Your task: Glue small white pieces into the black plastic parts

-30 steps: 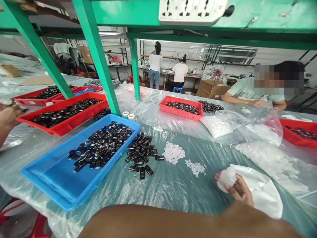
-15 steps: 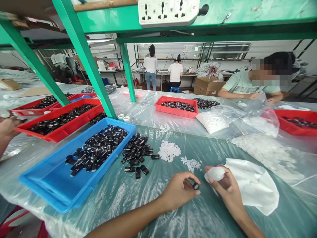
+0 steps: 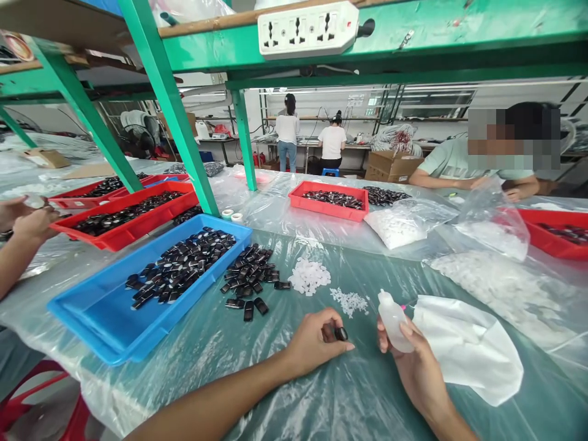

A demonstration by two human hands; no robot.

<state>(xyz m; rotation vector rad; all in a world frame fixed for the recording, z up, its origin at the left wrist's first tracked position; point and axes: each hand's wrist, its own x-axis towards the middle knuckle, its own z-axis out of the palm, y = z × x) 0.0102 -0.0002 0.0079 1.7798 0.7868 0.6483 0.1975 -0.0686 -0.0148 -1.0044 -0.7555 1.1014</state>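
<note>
My left hand [image 3: 316,340] is closed in a pinch on a small black part [image 3: 340,334], low over the plastic-covered table. Just to its right, my right hand [image 3: 411,358] grips a small white squeeze bottle [image 3: 394,312], its tip pointing up and left. A loose pile of black parts [image 3: 250,277] lies ahead of my left hand, beside a blue tray [image 3: 105,318] holding more of them. Two small heaps of white pieces [image 3: 309,275] sit between the pile and the bottle. A white cloth [image 3: 468,346] lies under and right of my right hand.
Red trays [image 3: 128,229] of black parts stand at left and centre back [image 3: 329,208]. Bags of white pieces [image 3: 399,223] lie at right. A green frame post [image 3: 184,135] rises behind the blue tray. Another person's hands [image 3: 27,220] work at far left; a seated person [image 3: 473,162] works at right.
My left arm came in from below and now pinches a black part. My right hand turned the white bottle upright and moved slightly left. The view shifted a little.
</note>
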